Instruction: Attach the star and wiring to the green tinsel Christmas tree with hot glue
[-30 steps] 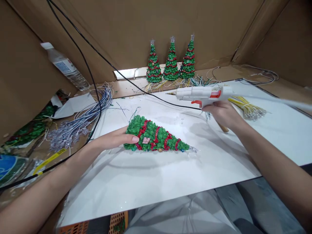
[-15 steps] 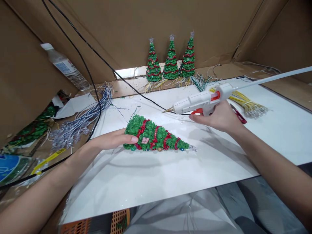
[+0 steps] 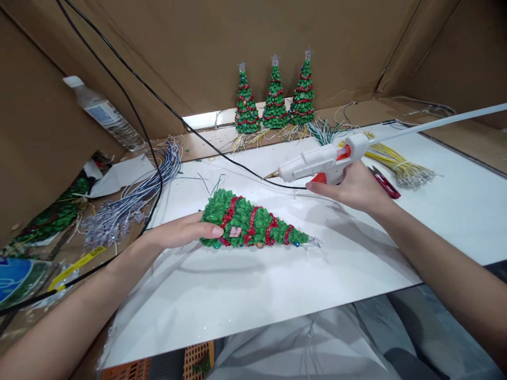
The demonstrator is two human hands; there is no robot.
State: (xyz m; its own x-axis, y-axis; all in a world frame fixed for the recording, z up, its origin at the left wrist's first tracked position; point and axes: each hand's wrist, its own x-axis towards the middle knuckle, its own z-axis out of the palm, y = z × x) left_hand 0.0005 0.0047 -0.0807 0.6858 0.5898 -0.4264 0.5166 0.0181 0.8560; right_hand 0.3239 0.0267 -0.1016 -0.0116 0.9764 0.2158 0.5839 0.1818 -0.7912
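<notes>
My left hand (image 3: 190,230) grips the wide base end of a small decorated Christmas tree (image 3: 259,224), its thumb on the near side. The tree lies sideways over the white board, with its clear star tip (image 3: 316,241) pointing right. It carries red glittery garland, a pink gift piece and small baubles along its lower edge. My right hand (image 3: 350,187) is wrapped round the handle of a white hot glue gun (image 3: 312,162), a finger by the red trigger. The gun's metal nozzle (image 3: 271,175) points left, above and apart from the tree. A long glue stick (image 3: 435,125) sticks out behind it.
Three finished-looking trees (image 3: 274,100) stand at the back. Yellow wire bundle (image 3: 400,169) and red snips (image 3: 384,183) lie right. Blue-white wires (image 3: 158,174) and a plastic bottle (image 3: 106,113) are left. A black cable (image 3: 209,138) crosses the white board (image 3: 222,295).
The view has shifted slightly. The glue gun has moved a little to the left in the picture, and the tree stays held in nearly the same position.
</notes>
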